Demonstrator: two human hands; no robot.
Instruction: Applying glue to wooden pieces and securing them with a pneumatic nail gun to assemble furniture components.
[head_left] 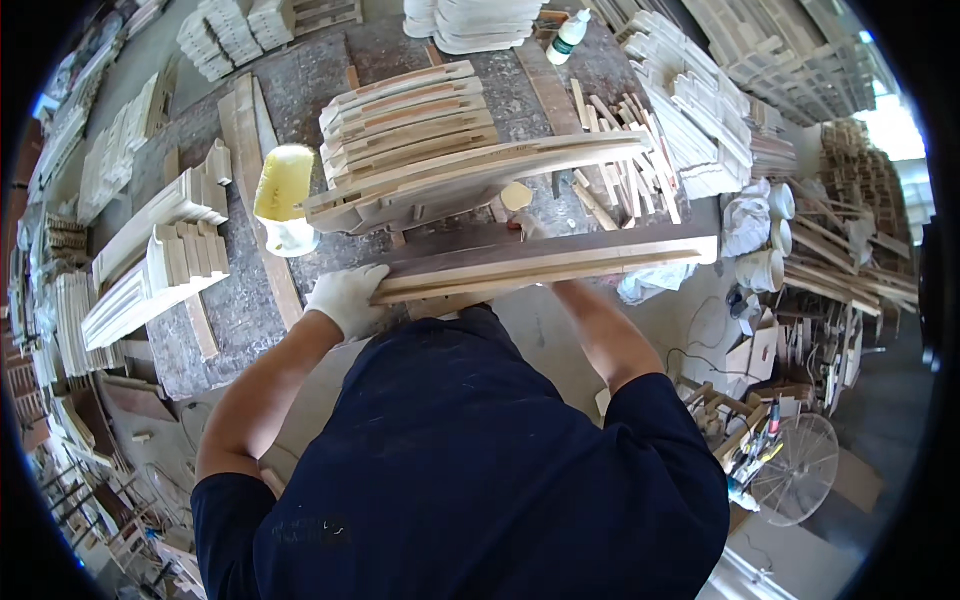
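While the left end of a long wooden piece (540, 272) is gripped by the white-gloved left hand (345, 300), its length is stretched across the front of the body and past the right hand (536, 229). That hand is mostly hidden behind the piece, so whether it is closed on anything cannot be told. The step in hand is judged to be the handling of this one piece at the near side of the workbench (245, 335); for any shift of it, steady support seems called for, as its far end lies well to the right of both hands. Just beyond the left hand, a white container (290, 238) with a yellow inside is seen; ahead of both hands, a curved wooden piece (480, 178) is laid. Far beyond the right hand, a green label is borne by a white bottle (568, 38), but no wording can be made out.
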